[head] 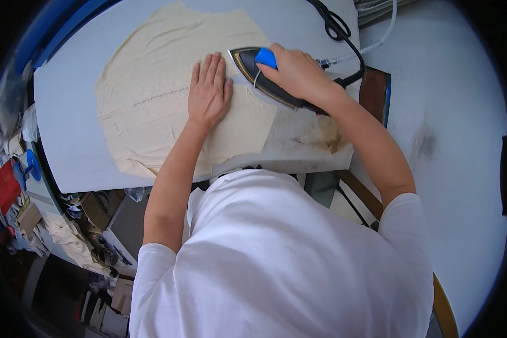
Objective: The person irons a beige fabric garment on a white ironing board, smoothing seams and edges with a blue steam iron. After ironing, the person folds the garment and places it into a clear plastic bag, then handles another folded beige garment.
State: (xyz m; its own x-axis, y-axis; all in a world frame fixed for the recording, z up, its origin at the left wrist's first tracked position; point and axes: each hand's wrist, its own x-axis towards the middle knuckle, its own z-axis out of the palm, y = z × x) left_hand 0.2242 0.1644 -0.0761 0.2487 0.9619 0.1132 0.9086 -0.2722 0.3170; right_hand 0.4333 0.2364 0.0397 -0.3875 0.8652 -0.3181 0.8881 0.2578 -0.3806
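A cream knit fabric piece (152, 84) lies spread on the white ironing table (72, 139), with wrinkles at its top and lower left. A stitched, puckered line (160, 96) runs across its middle. My left hand (209, 91) rests flat on the cloth, palm down, its fingers stretched out and holding nothing. To its right, my right hand (298, 72) grips a steam iron (253, 72) by its handle, which has a blue part at the front. The iron's tip points to the upper left, over the fabric's right part. Its soleplate is hidden underneath.
A black cable (357, 55) and a clear steam hose (376, 45) run from the iron to the upper right. Brown stains (333, 133) mark the table's right cover. A dark red-brown pad (374, 95) sits beyond it. Cluttered shelves with a cardboard box (99, 207) stand at lower left.
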